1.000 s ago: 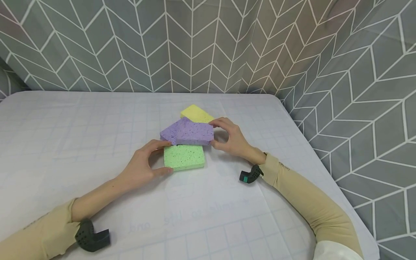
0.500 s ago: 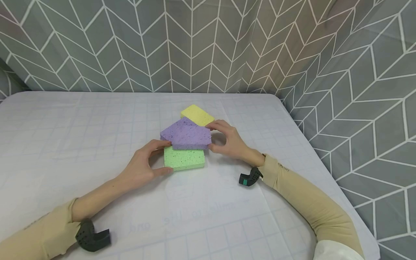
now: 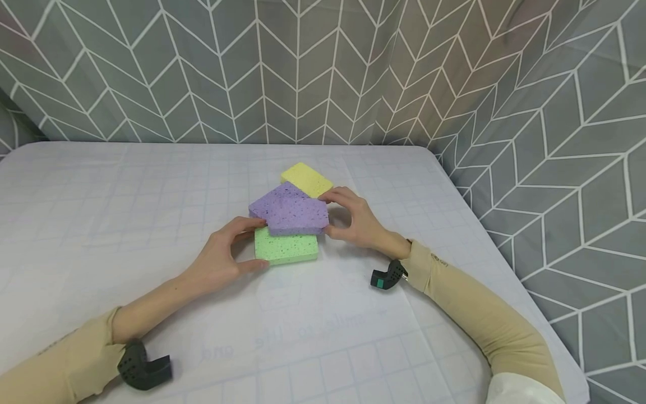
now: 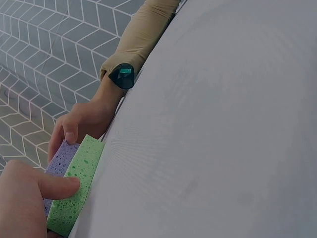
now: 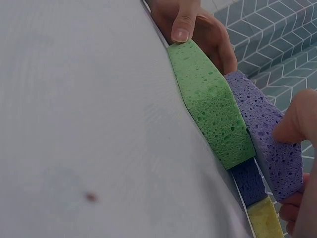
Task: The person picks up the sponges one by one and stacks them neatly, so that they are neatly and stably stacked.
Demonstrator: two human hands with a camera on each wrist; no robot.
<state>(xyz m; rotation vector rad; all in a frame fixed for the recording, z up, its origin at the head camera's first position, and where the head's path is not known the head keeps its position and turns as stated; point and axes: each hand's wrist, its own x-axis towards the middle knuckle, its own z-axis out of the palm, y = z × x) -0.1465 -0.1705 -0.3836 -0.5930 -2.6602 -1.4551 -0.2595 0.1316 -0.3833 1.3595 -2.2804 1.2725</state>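
My left hand (image 3: pixel 222 255) holds a green sponge (image 3: pixel 286 249) flat on the table, thumb on its near edge and fingertips at its far left corner. From the right side, my right hand (image 3: pixel 362 220) pinches a purple sponge (image 3: pixel 303 217) between thumb and fingers. This purple sponge lies over the back part of the green one; I cannot tell whether its full weight rests there. A second purple sponge (image 3: pixel 270 201), turned at an angle, shows beneath it and looks dark in the right wrist view. Behind them lies a yellow sponge (image 3: pixel 305 178), partly covered.
A white cloth with a faint grid covers the table (image 3: pixel 151 224). Grey patterned curtains (image 3: pixel 282 73) stand behind the table and along its right side. Black wrist devices (image 3: pixel 143 367) are on both sleeves.
My right hand has brought the purple sponge slightly nearer and to the left, over more of the green one, uncovering more of the yellow sponge. The left hand stays in place.
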